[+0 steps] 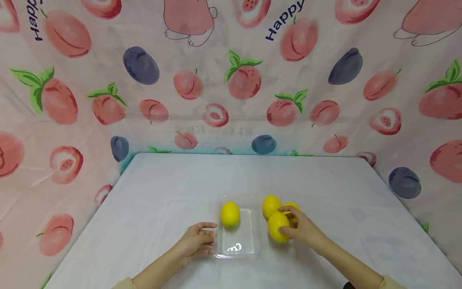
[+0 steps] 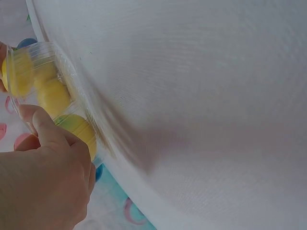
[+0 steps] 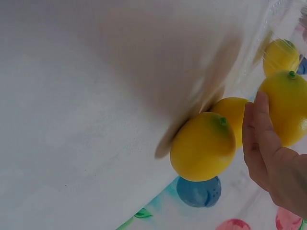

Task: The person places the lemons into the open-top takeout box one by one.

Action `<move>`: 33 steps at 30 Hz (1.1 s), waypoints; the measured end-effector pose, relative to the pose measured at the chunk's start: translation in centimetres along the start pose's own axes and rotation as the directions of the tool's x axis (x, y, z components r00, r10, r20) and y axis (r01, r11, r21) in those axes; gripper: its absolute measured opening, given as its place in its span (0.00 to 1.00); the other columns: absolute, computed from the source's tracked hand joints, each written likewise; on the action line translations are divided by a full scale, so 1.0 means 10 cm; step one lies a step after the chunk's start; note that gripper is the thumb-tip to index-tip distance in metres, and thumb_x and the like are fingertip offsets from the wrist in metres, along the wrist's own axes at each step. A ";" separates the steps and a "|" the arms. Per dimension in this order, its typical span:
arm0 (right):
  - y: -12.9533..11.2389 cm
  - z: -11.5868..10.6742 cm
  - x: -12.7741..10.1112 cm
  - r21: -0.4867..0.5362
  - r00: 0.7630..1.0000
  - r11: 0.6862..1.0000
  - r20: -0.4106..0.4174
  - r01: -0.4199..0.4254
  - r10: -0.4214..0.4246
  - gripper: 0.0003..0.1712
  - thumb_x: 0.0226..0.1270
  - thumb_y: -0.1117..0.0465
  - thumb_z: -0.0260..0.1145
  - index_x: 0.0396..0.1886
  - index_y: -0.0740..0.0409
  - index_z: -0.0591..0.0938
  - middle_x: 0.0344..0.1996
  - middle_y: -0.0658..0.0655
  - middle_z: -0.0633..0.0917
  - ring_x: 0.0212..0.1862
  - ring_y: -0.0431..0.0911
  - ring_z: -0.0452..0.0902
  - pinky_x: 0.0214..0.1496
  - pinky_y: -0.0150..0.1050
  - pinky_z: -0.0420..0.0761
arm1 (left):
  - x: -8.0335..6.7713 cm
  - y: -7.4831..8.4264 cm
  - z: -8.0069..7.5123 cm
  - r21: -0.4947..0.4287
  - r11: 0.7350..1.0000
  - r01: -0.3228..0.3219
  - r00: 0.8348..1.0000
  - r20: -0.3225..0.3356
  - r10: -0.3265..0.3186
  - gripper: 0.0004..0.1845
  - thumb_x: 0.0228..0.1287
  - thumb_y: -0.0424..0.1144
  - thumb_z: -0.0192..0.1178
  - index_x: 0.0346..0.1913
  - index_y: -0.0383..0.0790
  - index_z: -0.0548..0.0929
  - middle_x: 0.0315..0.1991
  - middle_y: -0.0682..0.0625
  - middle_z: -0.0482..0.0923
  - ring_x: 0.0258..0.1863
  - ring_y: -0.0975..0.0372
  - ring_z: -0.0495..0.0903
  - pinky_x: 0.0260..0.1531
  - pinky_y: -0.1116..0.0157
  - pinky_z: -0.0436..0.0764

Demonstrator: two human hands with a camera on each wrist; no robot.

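Head view: right hand (image 1: 302, 229) pinches a bright yellow, oval lemon (image 1: 277, 228) between thumb and fingers, just right of a clear, rectangular plastic tray (image 1: 243, 235). Left hand (image 1: 195, 241), fingers spread, tips at the tray's left wall. One similar lemon (image 1: 230, 214) lies inside; two more lemons (image 1: 271, 205) sit beyond the held one. Risk, as judged: smooth skin could slip; brushing knuckles could set those two rolling.

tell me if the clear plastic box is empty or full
Neither, partly filled: one lemon sits inside the clear box, with bare floor showing beside it.
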State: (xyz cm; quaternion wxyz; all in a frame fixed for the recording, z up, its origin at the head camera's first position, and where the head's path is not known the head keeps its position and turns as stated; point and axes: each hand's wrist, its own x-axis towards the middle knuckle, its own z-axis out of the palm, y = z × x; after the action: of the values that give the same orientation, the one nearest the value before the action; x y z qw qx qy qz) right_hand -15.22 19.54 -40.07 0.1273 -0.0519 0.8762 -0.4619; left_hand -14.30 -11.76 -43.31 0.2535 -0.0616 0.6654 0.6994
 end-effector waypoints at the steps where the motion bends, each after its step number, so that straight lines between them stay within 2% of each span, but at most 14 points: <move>1: 0.00 -0.01 0.00 0.007 1.000 1.000 0.003 0.005 -0.005 0.32 0.55 0.63 0.69 0.59 0.63 0.69 0.50 0.69 0.75 0.42 0.49 0.76 0.36 0.39 0.83 | 0.00 0.00 0.00 -0.001 1.000 0.000 1.000 -0.001 0.000 0.22 0.63 0.27 0.55 0.60 0.28 0.66 0.32 0.51 0.74 0.29 0.64 0.75 0.28 0.71 0.84; 9: -0.01 -0.04 0.06 0.055 1.000 0.998 0.014 0.011 -0.011 0.32 0.58 0.63 0.67 0.61 0.63 0.67 0.53 0.71 0.73 0.44 0.52 0.76 0.39 0.41 0.84 | 0.00 0.02 0.00 -0.002 1.000 0.002 1.000 -0.009 -0.002 0.22 0.63 0.27 0.55 0.60 0.28 0.67 0.32 0.50 0.75 0.28 0.64 0.75 0.28 0.71 0.84; 16: -0.10 -0.05 0.11 0.039 1.000 0.999 -0.003 0.011 -0.011 0.30 0.59 0.62 0.66 0.61 0.61 0.68 0.54 0.68 0.73 0.49 0.54 0.74 0.51 0.47 0.82 | 0.01 0.00 -0.02 0.013 1.000 0.006 1.000 0.006 -0.006 0.23 0.63 0.27 0.54 0.61 0.28 0.66 0.33 0.51 0.75 0.29 0.64 0.74 0.29 0.71 0.84; 21: -0.16 -0.04 0.16 0.066 1.000 0.998 0.006 -0.009 0.009 0.31 0.59 0.63 0.66 0.62 0.61 0.68 0.54 0.69 0.73 0.46 0.53 0.76 0.48 0.46 0.83 | 0.01 -0.01 -0.02 0.028 1.000 0.008 1.000 0.012 -0.008 0.24 0.63 0.28 0.55 0.61 0.28 0.65 0.33 0.51 0.74 0.29 0.64 0.74 0.30 0.70 0.84; 26: -0.20 -0.01 0.23 0.050 1.000 0.999 0.010 -0.015 0.014 0.31 0.59 0.62 0.66 0.62 0.59 0.68 0.54 0.68 0.72 0.46 0.52 0.76 0.46 0.43 0.83 | 0.01 -0.02 -0.03 0.038 0.999 0.011 1.000 0.013 -0.011 0.24 0.63 0.29 0.56 0.61 0.27 0.66 0.34 0.51 0.74 0.30 0.64 0.74 0.31 0.70 0.85; 33: -0.29 0.09 0.35 -0.014 1.000 1.000 -0.005 -0.016 0.016 0.29 0.58 0.60 0.67 0.60 0.56 0.71 0.54 0.64 0.75 0.48 0.52 0.74 0.51 0.45 0.82 | 0.02 -0.02 -0.04 0.047 0.999 0.022 1.000 0.000 -0.022 0.23 0.63 0.30 0.56 0.61 0.27 0.67 0.35 0.50 0.74 0.31 0.63 0.74 0.32 0.70 0.85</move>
State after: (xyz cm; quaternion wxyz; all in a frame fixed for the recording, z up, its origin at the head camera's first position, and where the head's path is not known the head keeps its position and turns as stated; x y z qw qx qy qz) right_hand -18.42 16.46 -38.75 0.1285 -0.0445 0.8801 -0.4549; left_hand -14.48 -12.11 -43.62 0.2629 -0.0627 0.6809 0.6807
